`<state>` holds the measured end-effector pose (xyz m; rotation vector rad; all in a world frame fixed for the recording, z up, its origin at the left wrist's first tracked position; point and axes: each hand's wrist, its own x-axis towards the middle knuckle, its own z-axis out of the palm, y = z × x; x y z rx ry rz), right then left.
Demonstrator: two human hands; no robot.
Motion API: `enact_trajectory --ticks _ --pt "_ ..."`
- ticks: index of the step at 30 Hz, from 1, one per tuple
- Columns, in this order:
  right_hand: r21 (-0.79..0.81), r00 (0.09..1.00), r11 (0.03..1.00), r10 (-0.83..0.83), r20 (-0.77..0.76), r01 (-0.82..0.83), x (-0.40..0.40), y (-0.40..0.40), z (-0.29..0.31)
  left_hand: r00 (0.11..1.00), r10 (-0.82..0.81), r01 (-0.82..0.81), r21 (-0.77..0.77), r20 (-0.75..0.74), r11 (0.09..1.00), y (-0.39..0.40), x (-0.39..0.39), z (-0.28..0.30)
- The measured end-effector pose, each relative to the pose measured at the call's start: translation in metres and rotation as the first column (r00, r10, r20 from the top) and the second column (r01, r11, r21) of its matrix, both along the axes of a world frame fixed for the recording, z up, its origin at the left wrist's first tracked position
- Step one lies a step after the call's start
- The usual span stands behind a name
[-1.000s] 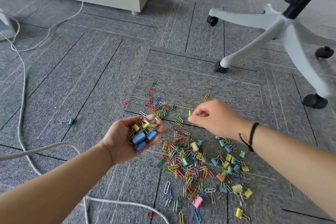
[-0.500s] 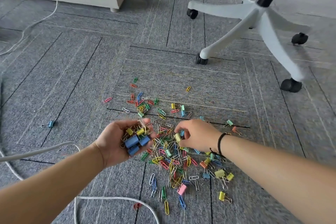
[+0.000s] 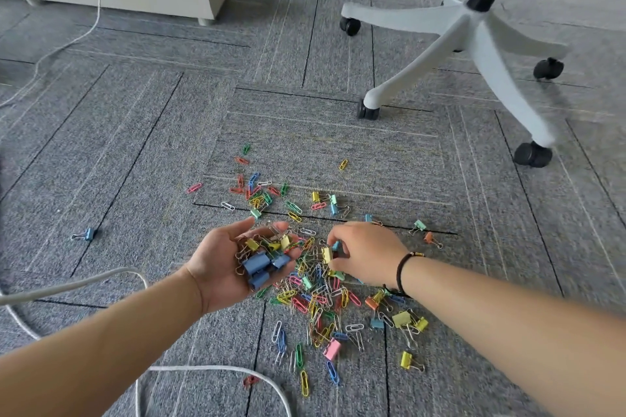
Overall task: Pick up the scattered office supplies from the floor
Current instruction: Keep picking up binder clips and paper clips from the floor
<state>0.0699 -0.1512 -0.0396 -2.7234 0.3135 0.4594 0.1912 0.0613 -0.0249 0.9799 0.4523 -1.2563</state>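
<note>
The right hand (image 3: 367,256) has dropped from above the carpet (image 3: 135,152) into the pile of clips (image 3: 318,294) and now pinches a yellow binder clip (image 3: 327,254) between thumb and fingertips; the left hand (image 3: 233,261) stays palm-up just beside it, fingers cupped round a heap of blue and yellow binder clips (image 3: 262,261); a lone blue clip (image 3: 87,234) lies well apart to the left.

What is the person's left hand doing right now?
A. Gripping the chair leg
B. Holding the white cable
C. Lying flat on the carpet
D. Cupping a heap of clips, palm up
D: the left hand is turned palm up, cradling blue binder clips and other clips above the floor.
</note>
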Motion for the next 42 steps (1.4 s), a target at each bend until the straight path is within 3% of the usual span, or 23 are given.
enact_trajectory --ticks 10,15,18,24,29,32,37,42 --pt "-0.100 0.997 0.994 0.058 0.051 -0.053 -0.004 0.001 0.006 0.997 0.038 -0.038 0.000 -0.061 0.999 0.008 -0.001 0.003" --pt "0.237 0.928 0.960 -0.218 0.303 0.148 0.002 0.007 0.037 0.998 0.028 -0.030 -0.036 -0.063 0.999 0.010 0.002 0.005" --pt "0.279 0.924 0.960 -0.132 0.359 0.029 0.010 0.028 0.053 0.997 0.016 -0.019 -0.044 -0.072 0.999 0.006 0.000 0.009" --pt "0.189 0.924 0.978 0.008 0.381 -0.087 0.011 0.048 0.055 0.999 -0.032 0.029 -0.070 -0.044 0.997 -0.002 -0.005 0.021" --pt "0.171 0.942 0.982 0.023 0.334 -0.084 -0.001 0.027 0.057 0.998 0.010 -0.017 -0.111 -0.059 0.994 0.004 -0.002 0.020" --pt "0.240 0.953 0.970 -0.115 0.280 0.046 -0.016 -0.004 0.054 0.997 0.039 -0.047 -0.126 -0.065 0.991 0.009 0.003 0.016" --pt "0.136 0.945 0.944 -0.315 0.088 0.301 -0.058 -0.057 0.034 0.999 0.038 -0.040 -0.079 -0.028 0.996 0.012 0.004 0.010" --pt "0.157 0.953 0.941 -0.292 -0.076 0.301 -0.109 -0.047 0.014 0.999 -0.041 0.042 -0.026 0.025 0.999 0.009 -0.008 0.004"
